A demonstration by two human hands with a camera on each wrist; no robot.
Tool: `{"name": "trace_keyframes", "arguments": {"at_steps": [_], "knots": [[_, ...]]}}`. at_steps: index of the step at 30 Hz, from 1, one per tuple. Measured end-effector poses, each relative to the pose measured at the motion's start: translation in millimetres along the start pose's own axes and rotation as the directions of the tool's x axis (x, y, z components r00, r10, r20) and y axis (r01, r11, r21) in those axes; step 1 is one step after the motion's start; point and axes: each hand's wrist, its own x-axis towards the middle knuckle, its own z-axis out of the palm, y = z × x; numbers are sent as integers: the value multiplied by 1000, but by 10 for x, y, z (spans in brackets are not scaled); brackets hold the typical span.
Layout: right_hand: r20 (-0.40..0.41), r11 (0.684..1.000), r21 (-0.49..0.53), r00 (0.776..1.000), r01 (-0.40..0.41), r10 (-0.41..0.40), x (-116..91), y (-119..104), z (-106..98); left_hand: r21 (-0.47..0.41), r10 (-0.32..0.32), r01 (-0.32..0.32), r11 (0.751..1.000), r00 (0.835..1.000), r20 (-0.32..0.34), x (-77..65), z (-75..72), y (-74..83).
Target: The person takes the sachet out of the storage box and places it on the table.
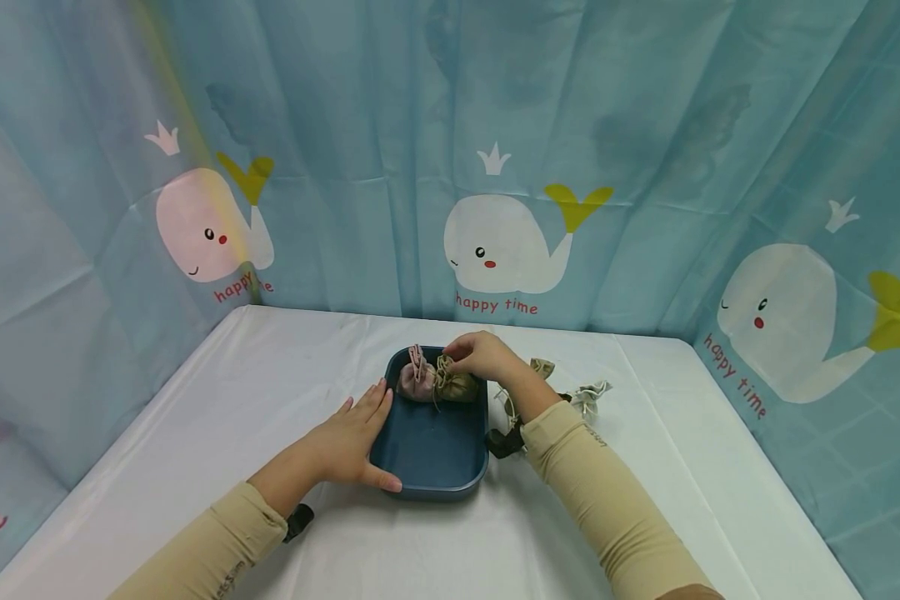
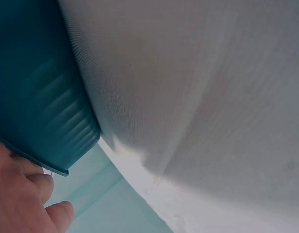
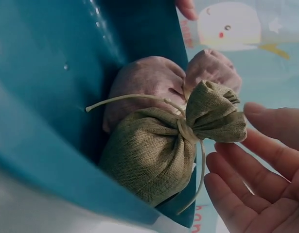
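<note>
In the head view my left hand lies along the left side of a dark blue tray, fingers spread and thumb at the near corner. The left wrist view has its fingers beside the tray's rim. Inside the tray's far end a pink drawstring pouch and an olive-green drawstring pouch sit side by side. My right hand reaches over the far right corner. In the right wrist view its thumb and loosely extended fingers are right at the gathered top of the green pouch.
To the right of the tray, partly behind my right forearm, lie several more pouches, among them a pale one and a black one. A white cloth covers the table. A blue whale-print curtain stands behind it.
</note>
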Motion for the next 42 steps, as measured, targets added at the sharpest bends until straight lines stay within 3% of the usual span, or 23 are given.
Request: {"name": "trace_keyframes", "arguments": {"at_steps": [17,22,31,42], "knots": [[-46,992,-117,998,-54,49,-2,-71,12,16,-20,19,1000,1000,12,-3,-2,-4],[-51,993,-108,998,-46,41,-8,-73,19,26,-19,18,999,1000,11,-1,10,-12],[-129,994,-112,992,-22,7,-55,-56,-10,16,-12,12,1000,1000,9,0,12,-9],[-180,997,-64,983,-30,18,-105,-45,-61,18,-24,23,1000,999,28,1,0,-5]]}}
